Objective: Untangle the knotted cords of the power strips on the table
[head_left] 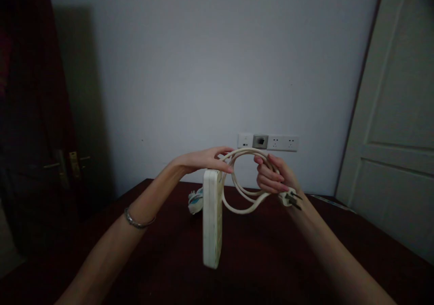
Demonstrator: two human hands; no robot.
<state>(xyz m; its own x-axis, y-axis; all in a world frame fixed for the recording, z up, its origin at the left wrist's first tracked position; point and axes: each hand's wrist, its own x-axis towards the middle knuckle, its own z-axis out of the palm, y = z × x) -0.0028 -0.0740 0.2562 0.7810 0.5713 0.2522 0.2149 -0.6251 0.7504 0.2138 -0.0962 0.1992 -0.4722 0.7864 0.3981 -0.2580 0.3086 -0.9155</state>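
A white power strip point(212, 219) hangs upright, end-on to me, above the dark table. Its white cord point(241, 212) is gathered in loose loops between my hands. At the strip's top end, my left hand point(205, 159) has its thumb and fingers closed around the cord loops; the exact grip is partly hidden. My right hand point(276, 175) is wrapped around the other side of the coil. The plug point(288, 198) sticks out below that hand, by the wrist, with its prongs pointing right.
Behind the strip, a white and blue object point(195, 203) lies on the dark red table point(264, 260). Wall sockets point(283, 143) are set low in the pale wall. A dark door with a brass handle point(73, 164) stands left, and a pale panelled door point(393, 129) right.
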